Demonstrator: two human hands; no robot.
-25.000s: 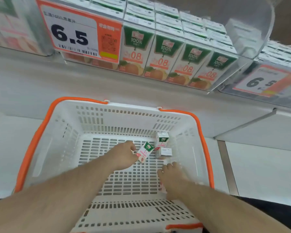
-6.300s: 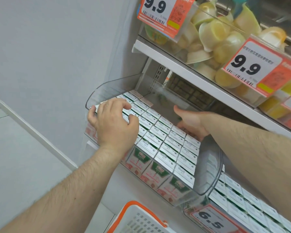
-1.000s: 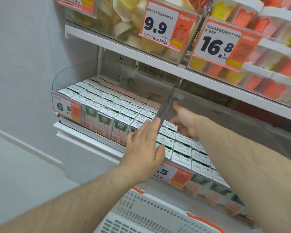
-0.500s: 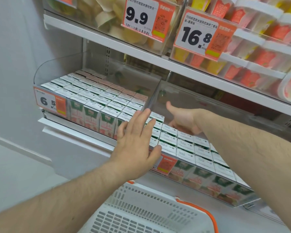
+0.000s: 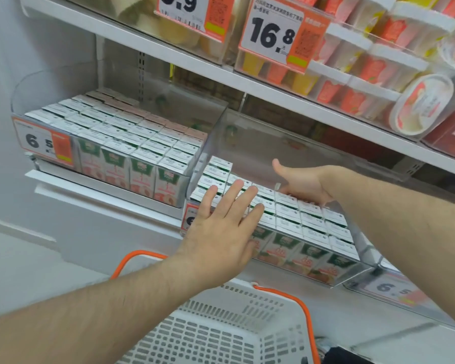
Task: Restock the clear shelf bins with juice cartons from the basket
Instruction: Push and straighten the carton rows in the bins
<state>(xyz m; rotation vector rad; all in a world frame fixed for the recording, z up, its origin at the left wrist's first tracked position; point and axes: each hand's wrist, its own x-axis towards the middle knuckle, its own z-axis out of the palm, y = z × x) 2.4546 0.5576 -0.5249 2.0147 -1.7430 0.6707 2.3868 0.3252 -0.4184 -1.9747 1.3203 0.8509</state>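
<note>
Two clear shelf bins hold rows of green-and-white juice cartons. The left bin (image 5: 216,119) is packed full of cartons (image 5: 142,164). The middle bin (image 5: 363,248) holds cartons (image 5: 313,232) in its front part. My left hand (image 5: 221,232) lies flat, fingers spread, against that bin's front left corner and carton tops. My right hand (image 5: 302,185) reaches inside the bin, thumb up, fingers resting on the rear carton row; I see nothing held in it. The white basket (image 5: 221,332) with orange handles stands below; its visible part shows no cartons.
An upper shelf (image 5: 247,80) overhangs the bins, with tubs of fruit cups and price tags 9.9 and 16.8. A third bin with a 6.5 tag (image 5: 392,290) sits at lower right. A grey wall (image 5: 24,61) closes the left side.
The view has shifted a little right and down. My left hand stays flat on the middle bin's front corner. My right hand has slid slightly lower onto the rear cartons.
</note>
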